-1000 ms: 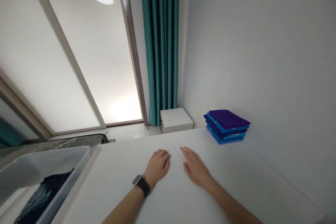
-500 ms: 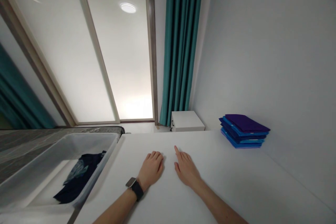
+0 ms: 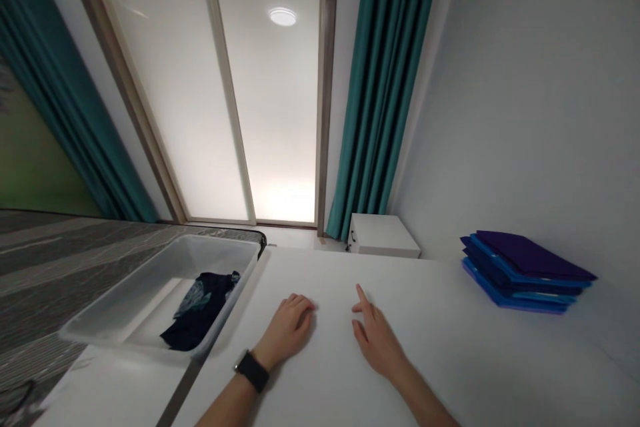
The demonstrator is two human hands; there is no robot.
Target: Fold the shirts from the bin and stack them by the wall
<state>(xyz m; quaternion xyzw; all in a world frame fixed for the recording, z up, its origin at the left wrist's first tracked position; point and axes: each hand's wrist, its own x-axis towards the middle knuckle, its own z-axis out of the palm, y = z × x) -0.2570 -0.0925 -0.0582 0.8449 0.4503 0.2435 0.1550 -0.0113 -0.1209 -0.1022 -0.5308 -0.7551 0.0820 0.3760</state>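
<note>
Both hands (image 3: 287, 329) (image 3: 379, 341) lie empty on the white desk (image 3: 330, 387), left grip loosely curled, right open, forefinger extended, apparently resting.

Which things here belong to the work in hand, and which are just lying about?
Things: left hand, right hand, white table beneath them; dark cloth in plastic bin, left; blue-purple stack, right.
Rest: black-banded watch, teal curtain, white cabinet.

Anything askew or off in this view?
Mild only: the folded stack by the wall looks uneven, its layers' edges not lined up. The dark cloth lies loosely bunched in the clear bin. No spill or damage visible.
</note>
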